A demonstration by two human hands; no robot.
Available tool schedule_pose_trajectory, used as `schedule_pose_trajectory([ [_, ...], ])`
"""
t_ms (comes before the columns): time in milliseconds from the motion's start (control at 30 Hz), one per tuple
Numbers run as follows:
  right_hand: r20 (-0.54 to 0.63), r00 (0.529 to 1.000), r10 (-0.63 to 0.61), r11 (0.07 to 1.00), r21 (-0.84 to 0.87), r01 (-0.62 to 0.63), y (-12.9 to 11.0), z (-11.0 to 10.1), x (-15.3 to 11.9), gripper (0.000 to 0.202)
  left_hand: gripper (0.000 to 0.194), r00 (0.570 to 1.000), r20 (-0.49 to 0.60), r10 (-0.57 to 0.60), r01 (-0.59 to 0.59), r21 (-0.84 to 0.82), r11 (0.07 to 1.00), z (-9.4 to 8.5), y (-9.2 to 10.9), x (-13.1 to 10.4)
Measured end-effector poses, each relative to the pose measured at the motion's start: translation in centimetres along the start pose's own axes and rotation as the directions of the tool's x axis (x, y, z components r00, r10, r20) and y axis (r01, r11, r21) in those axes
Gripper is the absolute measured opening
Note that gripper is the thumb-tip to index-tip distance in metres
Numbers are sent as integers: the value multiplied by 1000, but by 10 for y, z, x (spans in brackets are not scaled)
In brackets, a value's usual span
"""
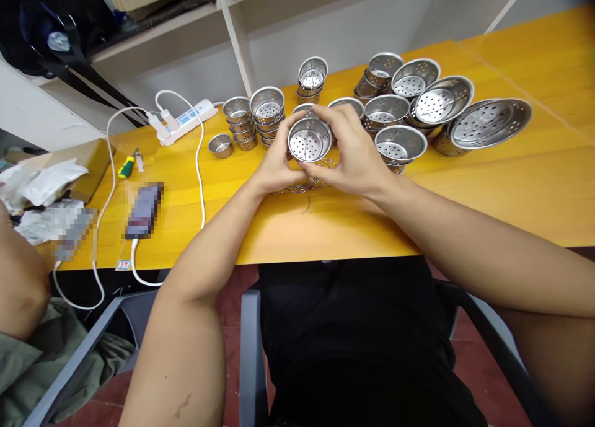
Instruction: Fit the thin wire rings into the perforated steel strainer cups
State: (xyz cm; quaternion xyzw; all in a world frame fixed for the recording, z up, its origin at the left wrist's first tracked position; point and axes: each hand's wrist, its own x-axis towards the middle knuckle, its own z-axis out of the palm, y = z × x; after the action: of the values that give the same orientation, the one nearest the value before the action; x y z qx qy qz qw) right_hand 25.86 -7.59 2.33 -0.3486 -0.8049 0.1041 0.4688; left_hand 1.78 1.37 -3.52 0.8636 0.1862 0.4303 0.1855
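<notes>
A round metal cup with a perforated bottom [310, 140] is held up between both hands, its open top facing me. My left hand [275, 167] grips its left side. Around the right side curl the fingers and thumb of my right hand [356, 151]. Below the cup, thin curved metal wires [310, 185] lie on the yellow table [297, 235], partly hidden by my hands. Stacks of similar cups stand behind: one stack [267, 108] to the left, another [312, 77] further back, and several wider ones, including a cup [400, 143], to the right.
A large perforated cup [488, 126] leans at the far right. On the left are a white power strip [188, 122] with cables, a green screwdriver [126, 167], a phone [144, 210] and plastic bags [51, 185]. Another person's arm [21, 272] shows at the left edge.
</notes>
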Motion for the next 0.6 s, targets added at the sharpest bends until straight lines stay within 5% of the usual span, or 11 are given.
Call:
schedule_pose_trajectory([
  [200,-8,991,135,941,-311,-131,-40,-92,15,90,101,990,71,-125,124,11,992,-8,17,-6],
  [333,-3,952,305,871,-403,-280,-36,-148,5,93,95,990,76,-116,115,6,993,-11,11,-7],
  [433,25,897,442,818,-421,-392,-20,-164,-9,99,93,990,85,-109,109,11,994,-10,7,-7],
  [600,111,860,497,789,-471,-395,6,-159,-23,112,91,991,95,-95,95,3,995,-11,8,-8],
])
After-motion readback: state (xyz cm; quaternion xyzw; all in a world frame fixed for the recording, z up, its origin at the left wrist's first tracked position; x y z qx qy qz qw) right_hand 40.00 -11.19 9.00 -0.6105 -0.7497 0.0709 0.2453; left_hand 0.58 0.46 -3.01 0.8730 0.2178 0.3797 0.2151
